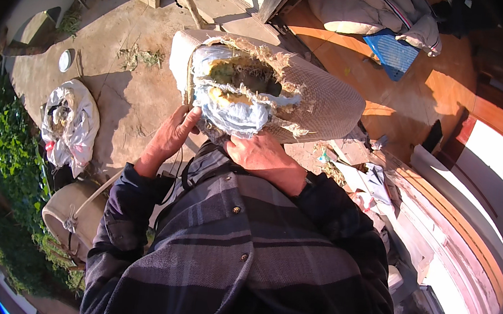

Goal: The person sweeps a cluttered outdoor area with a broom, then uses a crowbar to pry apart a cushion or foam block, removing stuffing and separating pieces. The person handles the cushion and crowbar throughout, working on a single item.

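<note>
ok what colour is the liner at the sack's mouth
The liner is pale blue to white; the head view shows it best, around the sack's opening.

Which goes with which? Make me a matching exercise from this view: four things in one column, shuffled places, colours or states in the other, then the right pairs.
Things:
1. right hand
2. woven sack
3. panel
4. plants

Places, colours, states:
A. blue, at the picture's upper right
B. frayed around its opening
C. green, along the picture's left side
D. at the woven sack's near edge

Pairs: 1-D; 2-B; 3-A; 4-C
</note>
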Available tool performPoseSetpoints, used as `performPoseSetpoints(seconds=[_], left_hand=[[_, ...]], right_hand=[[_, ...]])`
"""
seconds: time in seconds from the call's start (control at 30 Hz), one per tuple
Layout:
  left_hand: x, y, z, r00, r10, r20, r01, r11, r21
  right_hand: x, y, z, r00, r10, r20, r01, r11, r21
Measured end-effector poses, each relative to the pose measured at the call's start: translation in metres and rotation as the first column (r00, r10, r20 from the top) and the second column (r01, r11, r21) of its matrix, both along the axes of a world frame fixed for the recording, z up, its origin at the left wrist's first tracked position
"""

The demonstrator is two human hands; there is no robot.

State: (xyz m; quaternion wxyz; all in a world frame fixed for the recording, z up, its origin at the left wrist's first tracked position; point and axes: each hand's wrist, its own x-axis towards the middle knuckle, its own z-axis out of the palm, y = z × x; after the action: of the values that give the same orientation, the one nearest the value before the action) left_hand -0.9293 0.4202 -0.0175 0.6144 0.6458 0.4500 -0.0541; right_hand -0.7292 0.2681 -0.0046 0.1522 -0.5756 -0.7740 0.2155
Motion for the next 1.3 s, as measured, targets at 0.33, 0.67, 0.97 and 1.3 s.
performPoseSetpoints(seconds=[0.33, 0.67, 0.97, 1.3], left_hand=[[0.017, -0.01, -0.014, 0.885, 0.387, 0.26, -0.297, 0.898, -0.325], [0.017, -0.029, -0.014, 0.95, 0.265, 0.166, -0.24, 0.958, -0.159], [0.03, -0.02, -0.012, 0.963, 0.19, 0.192, -0.178, 0.981, -0.08], [0.058, -0.015, 0.001, 0.978, 0.138, 0.156, -0.143, 0.989, 0.022]], right_hand=[[0.003, 0.017, 0.004, 0.981, 0.184, 0.064, -0.189, 0.979, 0.079], [0.069, 0.01, 0.061, 0.842, -0.233, -0.486, -0.133, 0.784, -0.606], [0.104, 0.009, 0.067, 0.7, -0.56, -0.443, 0.072, 0.673, -0.736], [0.106, 0.068, 0.034, 0.958, -0.22, -0.185, 0.17, 0.953, -0.253]])
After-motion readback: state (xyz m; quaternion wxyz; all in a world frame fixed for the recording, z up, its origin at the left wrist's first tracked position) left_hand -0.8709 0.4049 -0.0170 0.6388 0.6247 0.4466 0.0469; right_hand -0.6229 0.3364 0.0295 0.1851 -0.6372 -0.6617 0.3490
